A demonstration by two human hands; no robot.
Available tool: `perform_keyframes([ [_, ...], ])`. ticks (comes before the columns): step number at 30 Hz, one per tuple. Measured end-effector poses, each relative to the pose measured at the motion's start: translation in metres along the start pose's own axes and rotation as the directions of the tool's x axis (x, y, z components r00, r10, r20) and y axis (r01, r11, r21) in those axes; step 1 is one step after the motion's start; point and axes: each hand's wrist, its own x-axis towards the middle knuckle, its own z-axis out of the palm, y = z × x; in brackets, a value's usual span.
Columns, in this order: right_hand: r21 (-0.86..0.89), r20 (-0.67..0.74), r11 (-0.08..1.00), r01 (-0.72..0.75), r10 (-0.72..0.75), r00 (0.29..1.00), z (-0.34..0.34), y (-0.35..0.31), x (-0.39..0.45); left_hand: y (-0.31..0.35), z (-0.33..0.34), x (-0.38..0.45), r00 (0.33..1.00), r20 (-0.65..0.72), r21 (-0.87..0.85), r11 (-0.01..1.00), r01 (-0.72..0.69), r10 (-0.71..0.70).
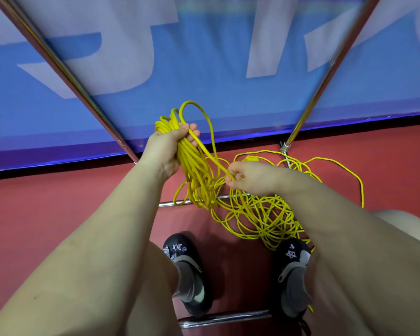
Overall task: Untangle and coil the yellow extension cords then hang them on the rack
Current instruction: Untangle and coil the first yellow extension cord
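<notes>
My left hand (166, 146) grips a bundle of coiled yellow cord (197, 170) near its top, with the loops hanging down below the fist. One loop arches above that hand and runs down to my right hand (246, 177), which pinches this strand. Below and right of my right hand a loose tangle of yellow cord (260, 214) lies on the red floor, spreading toward the right. A yellow plug (251, 158) shows just behind my right hand. The rack's two shiny uprights (66, 69) rise to the left and right.
The rack's chrome base bars lie on the red floor (58, 209), one bar (180, 202) under the hanging coil and another (223, 318) between my feet. My black shoes (187, 267) stand beside the tangle. A blue banner (204, 81) stands behind the rack.
</notes>
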Motion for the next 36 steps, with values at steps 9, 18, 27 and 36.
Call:
perform_keyframes([
  [9, 0.570, -0.251, 0.809, 0.139, 0.010, 0.968, -0.017, -0.008, -0.005, 0.008, -0.008, 0.001, 0.999, -0.036, 0.044, 0.998, 0.041, -0.039],
  [18, 0.959, -0.211, 0.235, 0.157, 0.225, 0.951, -0.030, -0.020, -0.005, 0.002, -0.002, -0.004, 0.978, 0.026, 0.146, 0.968, 0.203, -0.209],
  [27, 0.966, -0.105, -0.199, 0.164, 0.276, 0.955, -0.038, -0.019, -0.003, -0.006, 0.005, -0.007, 0.884, 0.202, 0.256, 0.894, 0.367, -0.421],
  [36, 0.889, -0.094, -0.357, 0.287, 0.471, 0.877, -0.047, -0.010, -0.003, -0.009, 0.007, -0.008, 0.930, 0.208, 0.388, 0.898, 0.205, -0.302],
])
